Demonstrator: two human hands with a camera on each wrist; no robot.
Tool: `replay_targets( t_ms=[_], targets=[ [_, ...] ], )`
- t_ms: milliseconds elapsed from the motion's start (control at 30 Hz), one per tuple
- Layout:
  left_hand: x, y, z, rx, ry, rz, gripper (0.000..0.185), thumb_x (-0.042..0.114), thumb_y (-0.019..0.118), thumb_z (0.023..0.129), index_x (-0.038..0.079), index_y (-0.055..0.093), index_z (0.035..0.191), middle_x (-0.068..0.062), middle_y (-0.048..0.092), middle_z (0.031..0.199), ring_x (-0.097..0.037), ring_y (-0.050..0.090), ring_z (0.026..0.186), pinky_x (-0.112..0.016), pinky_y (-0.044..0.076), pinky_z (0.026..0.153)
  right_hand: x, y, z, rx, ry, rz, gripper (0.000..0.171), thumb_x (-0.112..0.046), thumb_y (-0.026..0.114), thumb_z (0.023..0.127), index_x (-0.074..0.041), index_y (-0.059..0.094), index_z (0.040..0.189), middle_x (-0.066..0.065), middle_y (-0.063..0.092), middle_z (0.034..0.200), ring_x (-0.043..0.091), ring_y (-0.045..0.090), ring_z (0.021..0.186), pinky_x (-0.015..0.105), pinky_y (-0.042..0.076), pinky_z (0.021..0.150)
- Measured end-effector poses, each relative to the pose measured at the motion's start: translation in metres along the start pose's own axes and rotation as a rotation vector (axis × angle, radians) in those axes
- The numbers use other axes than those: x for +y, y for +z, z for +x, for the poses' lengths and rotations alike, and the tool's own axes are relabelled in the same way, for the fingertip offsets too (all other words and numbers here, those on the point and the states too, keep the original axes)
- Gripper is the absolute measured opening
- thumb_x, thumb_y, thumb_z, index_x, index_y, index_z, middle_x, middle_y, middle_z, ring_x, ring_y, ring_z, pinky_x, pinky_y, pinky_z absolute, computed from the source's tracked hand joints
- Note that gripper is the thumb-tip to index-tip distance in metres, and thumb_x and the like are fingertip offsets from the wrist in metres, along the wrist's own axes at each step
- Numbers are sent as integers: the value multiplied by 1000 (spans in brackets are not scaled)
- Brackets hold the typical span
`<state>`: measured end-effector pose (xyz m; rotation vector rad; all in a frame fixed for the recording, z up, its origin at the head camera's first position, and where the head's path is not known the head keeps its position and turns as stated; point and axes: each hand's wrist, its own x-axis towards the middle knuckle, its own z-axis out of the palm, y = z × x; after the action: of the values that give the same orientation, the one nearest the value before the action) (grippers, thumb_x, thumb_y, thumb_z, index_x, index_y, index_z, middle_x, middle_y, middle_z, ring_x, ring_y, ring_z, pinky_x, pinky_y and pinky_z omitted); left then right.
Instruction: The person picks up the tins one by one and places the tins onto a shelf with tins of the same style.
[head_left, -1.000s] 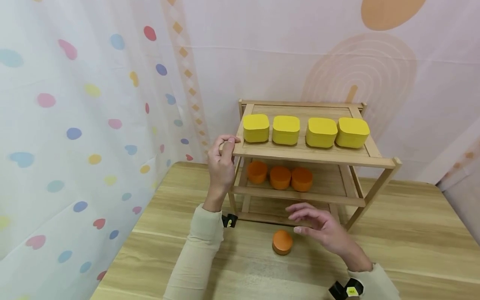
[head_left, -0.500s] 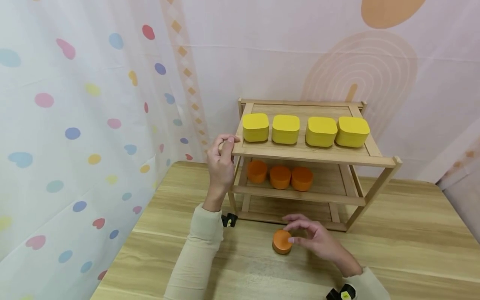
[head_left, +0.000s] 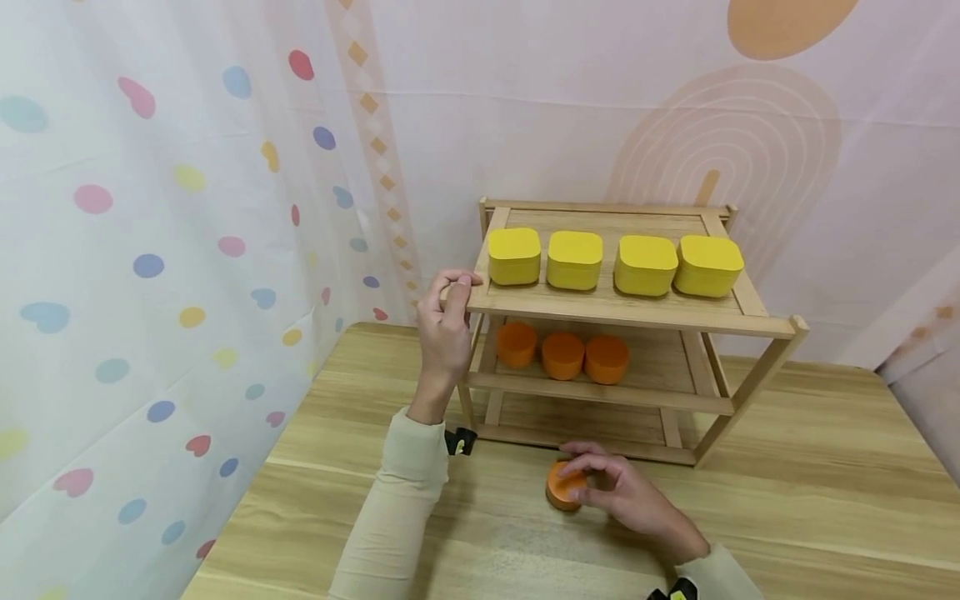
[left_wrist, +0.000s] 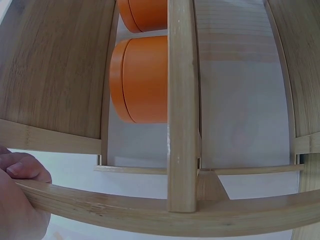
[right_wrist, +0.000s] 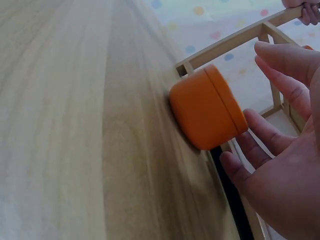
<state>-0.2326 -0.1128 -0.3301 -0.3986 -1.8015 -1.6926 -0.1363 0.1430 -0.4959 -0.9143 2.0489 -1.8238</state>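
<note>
My left hand (head_left: 447, 321) grips the front left corner of a three-tier wooden shelf rack (head_left: 630, 315), thumb on the near side. On the table in front of the rack stands a round orange lidded box (head_left: 562, 487). Around its right side my right hand (head_left: 626, 493) reaches with fingers spread and slightly bent. In the right wrist view the fingertips lie close to the lid of the orange box (right_wrist: 207, 107); whether they touch it I cannot tell. Several yellow rounded-square boxes (head_left: 574, 260) line the top tier. Three orange round boxes (head_left: 562, 356) sit on the middle tier.
The rack's lower front bar (head_left: 585, 442) is just behind the orange box. A wood-grain table (head_left: 337, 467) lies under everything. Behind hangs a patterned curtain (head_left: 225, 208), with polka dots on the left part.
My right hand has moved left and down, from beside the orange box on the table to around its right edge. The left hand keeps its hold on the rack's corner.
</note>
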Motion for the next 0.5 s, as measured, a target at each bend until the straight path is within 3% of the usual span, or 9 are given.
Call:
replay_targets(
  t_ms=[200,500],
  targets=[
    [0,0,0,-5,0,8,33,28,45,103,1,65,96,3,33,51,-12,25,41,-24,22,40,5,1,1,-16,9,14,22,-6,65,93,-3,68,115,33,42,142,19,42,136,18,37,104],
    [1,-1,0,2,8,22,32,26,45,103,2,65,95,3,35,52,-13,26,42,-24,23,40,11,-1,-1,-91,63,60,26,-8,66,94,-3,66,119,34,37,147,-2,40,133,18,39,103]
  ],
)
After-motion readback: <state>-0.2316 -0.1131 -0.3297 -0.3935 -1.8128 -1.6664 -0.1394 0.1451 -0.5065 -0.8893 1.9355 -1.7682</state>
